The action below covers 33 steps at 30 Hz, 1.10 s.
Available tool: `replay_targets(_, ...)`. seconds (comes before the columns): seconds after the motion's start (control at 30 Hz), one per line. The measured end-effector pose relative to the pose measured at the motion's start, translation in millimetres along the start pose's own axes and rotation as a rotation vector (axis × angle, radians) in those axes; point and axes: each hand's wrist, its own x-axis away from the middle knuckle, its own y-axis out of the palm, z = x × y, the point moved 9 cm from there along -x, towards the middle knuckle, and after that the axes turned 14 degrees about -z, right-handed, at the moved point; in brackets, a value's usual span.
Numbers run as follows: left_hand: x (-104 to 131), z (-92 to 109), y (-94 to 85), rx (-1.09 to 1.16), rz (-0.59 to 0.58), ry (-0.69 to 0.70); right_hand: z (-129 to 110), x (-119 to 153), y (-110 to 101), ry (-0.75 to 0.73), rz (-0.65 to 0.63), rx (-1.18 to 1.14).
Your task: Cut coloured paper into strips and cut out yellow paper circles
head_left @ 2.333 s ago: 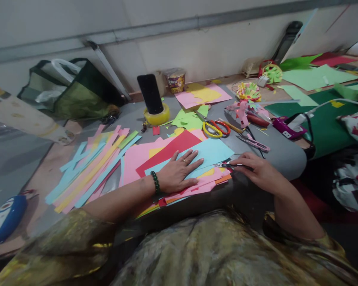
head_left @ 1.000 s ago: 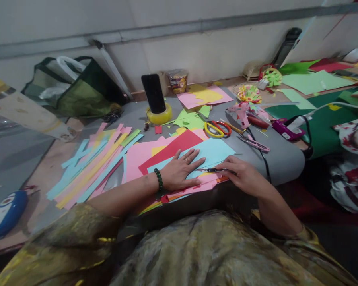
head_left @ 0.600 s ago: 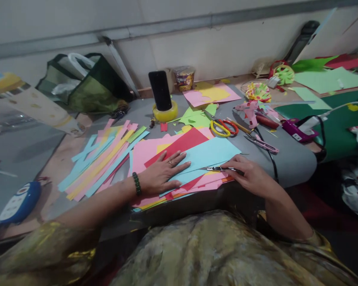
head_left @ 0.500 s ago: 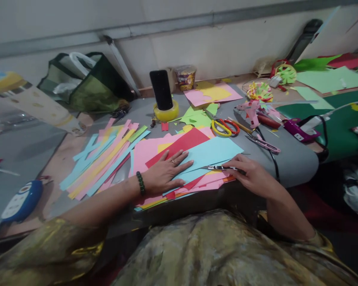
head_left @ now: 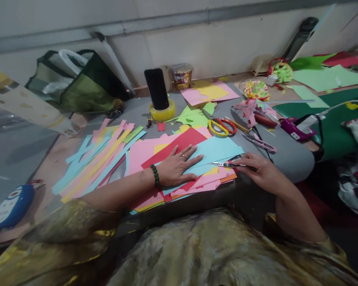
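Several coloured papers (head_left: pixel 139 153) lie stacked, a blue sheet (head_left: pixel 219 149) on top. The left hand (head_left: pixel 176 167) rests flat across it, grasping nothing; the right hand (head_left: pixel 258 171) grips a metal tool (head_left: pixel 222 164) over it.

- one head cam, worn above near edge of table (head_left: pixel 292 159), facing forward and down
- close on left hand (head_left: pixel 176 167) and right hand (head_left: pixel 258 171)
- reaches wall (head_left: pixel 226 51) past table's far edge

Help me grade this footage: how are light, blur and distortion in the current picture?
Head view: dim, flat light with soft shadows; head view: detail slightly soft, print on the cup hard to read, the left hand and blue sheet distinct; head view: wide-angle stretch toward the edges, where the bottle looks slanted.
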Motion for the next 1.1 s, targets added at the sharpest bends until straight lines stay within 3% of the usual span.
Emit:
replay_targets(0.43,-1,2,-0.6,-0.001,-0.015,-0.012,-23,-15,13,-0.065,-0.082,0.027)
replay_targets(0.77,-3,2,-1.5,0.013,-0.042,-0.017,-42,-23,25,-0.034,-0.111,0.104)
replay_targets(0.93,13,-8,-2.5,-0.005,-0.117,-0.018,-38,-22,26,-0.021,-0.106,0.082)
replay_targets(1.1,32,-18,3.2,-0.052,-0.115,0.000,-37,-23,27,-0.018,-0.104,0.083)
